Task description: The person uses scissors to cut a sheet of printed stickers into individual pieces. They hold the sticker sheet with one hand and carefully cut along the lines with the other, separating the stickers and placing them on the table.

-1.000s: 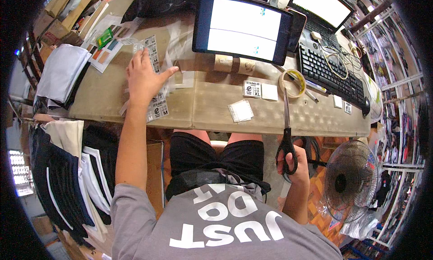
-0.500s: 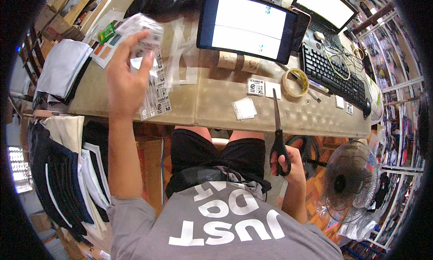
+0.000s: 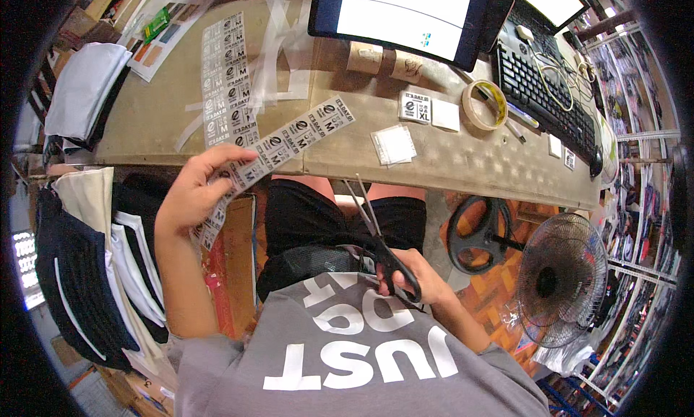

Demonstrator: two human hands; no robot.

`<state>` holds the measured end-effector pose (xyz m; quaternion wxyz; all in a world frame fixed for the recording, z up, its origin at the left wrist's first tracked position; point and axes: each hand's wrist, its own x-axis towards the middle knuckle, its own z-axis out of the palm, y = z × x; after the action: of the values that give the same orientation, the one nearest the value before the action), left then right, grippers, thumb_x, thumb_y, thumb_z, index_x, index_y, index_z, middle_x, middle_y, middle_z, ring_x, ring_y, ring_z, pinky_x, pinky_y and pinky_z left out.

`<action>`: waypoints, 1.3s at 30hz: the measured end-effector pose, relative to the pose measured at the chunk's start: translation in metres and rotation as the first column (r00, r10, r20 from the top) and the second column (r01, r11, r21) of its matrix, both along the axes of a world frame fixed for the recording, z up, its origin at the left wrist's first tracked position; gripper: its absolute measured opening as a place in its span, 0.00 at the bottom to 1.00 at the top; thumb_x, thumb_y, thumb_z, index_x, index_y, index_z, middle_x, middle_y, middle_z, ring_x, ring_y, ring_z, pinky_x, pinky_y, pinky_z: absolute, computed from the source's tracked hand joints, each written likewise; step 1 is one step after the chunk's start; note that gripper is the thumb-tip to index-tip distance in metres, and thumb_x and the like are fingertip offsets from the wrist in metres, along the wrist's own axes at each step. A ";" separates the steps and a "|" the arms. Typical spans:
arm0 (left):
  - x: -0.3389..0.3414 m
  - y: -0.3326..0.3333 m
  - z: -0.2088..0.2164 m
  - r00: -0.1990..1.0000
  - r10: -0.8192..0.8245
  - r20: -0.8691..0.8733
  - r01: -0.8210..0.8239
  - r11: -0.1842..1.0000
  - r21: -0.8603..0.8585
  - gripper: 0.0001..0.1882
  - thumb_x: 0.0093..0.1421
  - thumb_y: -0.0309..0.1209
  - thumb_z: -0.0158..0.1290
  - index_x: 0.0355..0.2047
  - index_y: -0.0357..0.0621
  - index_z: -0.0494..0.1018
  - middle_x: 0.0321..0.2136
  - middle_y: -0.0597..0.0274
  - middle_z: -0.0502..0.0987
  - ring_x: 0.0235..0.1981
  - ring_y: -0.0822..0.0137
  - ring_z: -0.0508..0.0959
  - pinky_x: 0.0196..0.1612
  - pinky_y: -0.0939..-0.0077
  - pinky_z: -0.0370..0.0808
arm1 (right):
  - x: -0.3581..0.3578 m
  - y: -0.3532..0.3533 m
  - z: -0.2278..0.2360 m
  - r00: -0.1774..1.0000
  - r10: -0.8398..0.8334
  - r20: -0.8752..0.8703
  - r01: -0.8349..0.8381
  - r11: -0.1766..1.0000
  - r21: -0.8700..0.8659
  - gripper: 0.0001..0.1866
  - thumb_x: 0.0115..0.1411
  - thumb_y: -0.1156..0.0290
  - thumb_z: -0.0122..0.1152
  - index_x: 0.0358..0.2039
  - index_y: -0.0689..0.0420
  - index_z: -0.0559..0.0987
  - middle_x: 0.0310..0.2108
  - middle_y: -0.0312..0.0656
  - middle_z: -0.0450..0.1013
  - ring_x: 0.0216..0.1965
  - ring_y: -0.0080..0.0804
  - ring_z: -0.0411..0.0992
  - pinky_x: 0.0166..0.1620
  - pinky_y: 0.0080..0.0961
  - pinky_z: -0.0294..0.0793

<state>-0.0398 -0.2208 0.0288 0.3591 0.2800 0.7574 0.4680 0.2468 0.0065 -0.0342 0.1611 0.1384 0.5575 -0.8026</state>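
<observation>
Between the thumb and fingers of my left hand is a long strip of size labels, white with black print. One end slants up to the right over the table's front edge; the other hangs below my hand. My right hand grips black-handled scissors in front of my shirt. Their blades point up and away from me, slightly apart, and do not touch the strip. More label strips lie on the table beyond my left hand. Farther right sit a small stack of cut labels and pale square pieces.
A tape roll, pens, a tablet screen and a keyboard occupy the table's right and back. Folded cloth lies at the left, with garments hanging below. A fan stands at the right.
My left hand has come down toward me, bringing a label strip to the front edge. Other strips now lie on the table. My right hand has moved left and closer to my body with the scissors.
</observation>
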 end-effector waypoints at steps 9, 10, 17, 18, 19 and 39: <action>-0.008 0.011 -0.011 0.989 0.144 0.041 -0.143 0.990 -0.019 0.13 0.55 0.24 0.49 0.42 0.35 0.74 0.32 0.64 0.77 0.33 0.77 0.74 0.39 0.85 0.68 | -0.012 -0.007 -0.006 0.999 0.032 -0.031 -0.030 0.996 0.078 0.21 0.57 0.54 0.59 0.25 0.62 0.70 0.17 0.34 0.68 0.21 0.18 0.66 0.24 0.19 0.66; -0.008 0.011 -0.015 0.987 0.159 0.034 -0.160 0.987 0.015 0.13 0.56 0.25 0.50 0.42 0.34 0.74 0.31 0.64 0.77 0.32 0.78 0.74 0.37 0.85 0.68 | -0.013 -0.006 -0.006 0.999 0.036 -0.024 -0.034 0.996 0.085 0.21 0.57 0.54 0.59 0.25 0.62 0.70 0.17 0.34 0.69 0.21 0.18 0.66 0.24 0.19 0.66; -0.011 0.008 -0.032 0.916 0.245 0.316 -0.292 0.950 0.110 0.21 0.51 0.26 0.54 0.46 0.30 0.71 0.39 0.53 0.77 0.40 0.69 0.77 0.48 0.78 0.71 | -0.036 -0.005 -0.004 0.999 -0.028 -0.024 0.028 1.000 -0.002 0.20 0.59 0.54 0.57 0.26 0.60 0.70 0.17 0.34 0.69 0.20 0.19 0.67 0.24 0.18 0.66; -0.010 0.008 -0.033 0.914 0.256 0.314 -0.297 0.951 0.089 0.21 0.50 0.26 0.54 0.46 0.30 0.71 0.39 0.53 0.77 0.40 0.69 0.77 0.48 0.78 0.71 | -0.041 -0.006 -0.003 0.999 -0.045 -0.028 0.044 0.999 -0.032 0.20 0.59 0.54 0.57 0.26 0.60 0.70 0.17 0.34 0.69 0.20 0.19 0.67 0.24 0.18 0.66; -0.009 0.009 -0.034 0.912 0.267 0.311 -0.302 0.951 0.068 0.21 0.50 0.26 0.54 0.46 0.30 0.72 0.39 0.53 0.77 0.40 0.68 0.77 0.48 0.78 0.71 | -0.045 -0.008 -0.005 0.998 -0.062 -0.017 0.061 0.997 -0.048 0.20 0.59 0.54 0.57 0.26 0.60 0.70 0.17 0.34 0.69 0.20 0.19 0.67 0.24 0.18 0.66; 0.004 0.015 -0.034 0.921 0.260 0.291 -0.312 0.938 0.148 0.18 0.50 0.21 0.50 0.43 0.30 0.74 0.37 0.56 0.78 0.35 0.74 0.76 0.39 0.84 0.71 | -0.075 -0.015 -0.010 0.991 -0.127 0.045 0.132 0.983 -0.131 0.17 0.60 0.57 0.57 0.28 0.59 0.70 0.18 0.34 0.68 0.21 0.21 0.68 0.26 0.19 0.68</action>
<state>-0.0362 -0.2055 -0.0050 0.3569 0.1332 0.6862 0.6197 0.1714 -0.0085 -0.0446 0.1276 0.1781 0.4893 -0.8441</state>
